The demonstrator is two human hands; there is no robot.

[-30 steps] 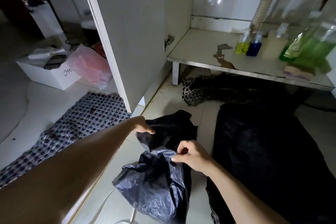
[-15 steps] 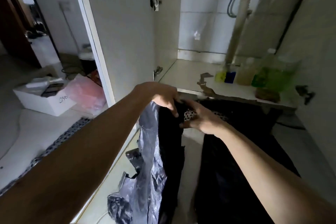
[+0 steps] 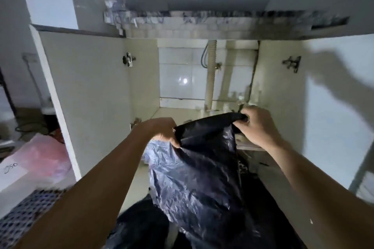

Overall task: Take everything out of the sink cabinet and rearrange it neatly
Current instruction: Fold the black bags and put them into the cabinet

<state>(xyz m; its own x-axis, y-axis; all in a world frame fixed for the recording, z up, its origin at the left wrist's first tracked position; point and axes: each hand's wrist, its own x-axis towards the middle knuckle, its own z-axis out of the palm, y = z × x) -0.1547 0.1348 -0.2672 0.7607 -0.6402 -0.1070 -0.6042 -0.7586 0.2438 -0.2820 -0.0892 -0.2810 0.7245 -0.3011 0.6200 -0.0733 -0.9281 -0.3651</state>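
Stretching a crinkled black plastic bag [image 3: 204, 172] taut, left hand [image 3: 162, 130] and right hand [image 3: 256, 125] each pinch its top edge before the open sink cabinet [image 3: 141, 79], probably to fold it flat next.

Two bare forearms and hands, seen from the wearer's head.

The left arm [image 3: 97, 184] enters from the lower left and fills much of that corner; the right arm [image 3: 315, 186] enters from the lower right. Both are uncovered from frame edge to wrist, with no sleeve, cuff or glove in view. The left hand [image 3: 159, 130] and right hand [image 3: 258, 125] carry no ring, watch or band that can be made out. Short, unpainted nails show on the right hand's fingers [image 3: 245, 116]; dim light blurs finer detail.
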